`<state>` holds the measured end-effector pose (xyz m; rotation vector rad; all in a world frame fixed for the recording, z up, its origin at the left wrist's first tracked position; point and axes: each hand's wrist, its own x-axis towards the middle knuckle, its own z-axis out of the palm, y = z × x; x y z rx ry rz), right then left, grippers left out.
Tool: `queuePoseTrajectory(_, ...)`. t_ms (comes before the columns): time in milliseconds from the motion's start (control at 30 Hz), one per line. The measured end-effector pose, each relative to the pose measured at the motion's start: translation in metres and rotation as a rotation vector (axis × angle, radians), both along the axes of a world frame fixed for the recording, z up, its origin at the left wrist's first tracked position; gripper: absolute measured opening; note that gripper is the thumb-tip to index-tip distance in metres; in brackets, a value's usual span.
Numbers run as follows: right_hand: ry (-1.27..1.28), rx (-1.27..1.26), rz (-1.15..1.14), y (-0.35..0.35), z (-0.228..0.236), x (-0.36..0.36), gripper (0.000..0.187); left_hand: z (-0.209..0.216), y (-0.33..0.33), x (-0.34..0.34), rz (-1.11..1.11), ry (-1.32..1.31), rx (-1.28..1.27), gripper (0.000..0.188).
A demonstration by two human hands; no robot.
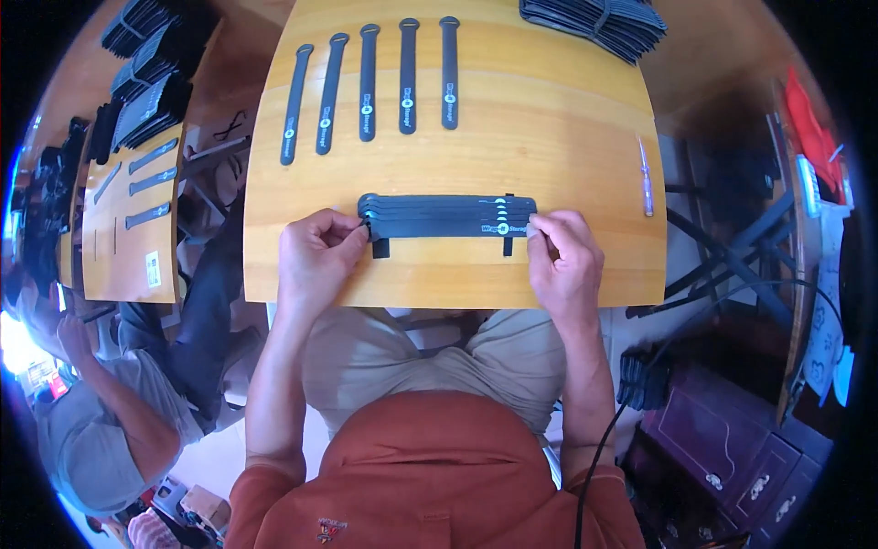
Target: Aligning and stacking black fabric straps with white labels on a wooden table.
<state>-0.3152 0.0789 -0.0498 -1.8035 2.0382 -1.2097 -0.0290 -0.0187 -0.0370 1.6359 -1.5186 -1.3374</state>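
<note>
A fanned stack of dark grey storage straps (434, 217) lies crosswise on the wooden table in front of me, their edges overlapping in steps. At its left end, the thumb and fingers of my left hand (318, 256) are pinched on the straps. My right hand (567, 261) pinches the right end the same way. Two short black strips stick out from under the stack, a left strip (381, 248) and a right strip (508, 247). Beyond the stack, several single straps stand in a row, among them a strap (368, 82) with a slotted round end.
A bundle of dark straps (599, 26) sits at the table's far right. A screwdriver with a purple handle (647, 188) lies near the right edge of the table (549, 137). Left of me, a person in grey (110, 430) sits by another table (128, 265) holding straps and bundles.
</note>
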Motion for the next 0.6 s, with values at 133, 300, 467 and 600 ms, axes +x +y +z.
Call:
queuePoseTrajectory(133,0.270,0.110,-0.022,0.003,0.021,0.013,0.018,-0.006,-0.001,0.003,-0.002,0.017,-0.021,0.010)
queuePoseTrajectory(300,0.476,0.028,0.211,-0.010,0.031,0.071,0.039,-0.005,-0.002,0.001,-0.020,-0.064,-0.081,0.012)
queuePoseTrajectory(467,0.429,0.200,0.420,-0.016,0.001,0.107,0.065,-0.005,-0.002,-0.001,-0.024,-0.053,-0.110,0.014)
queuePoseTrajectory(600,0.475,0.215,0.341,-0.004,0.004,0.086,0.065,-0.005,-0.002,0.000,-0.041,-0.091,-0.127,0.014)
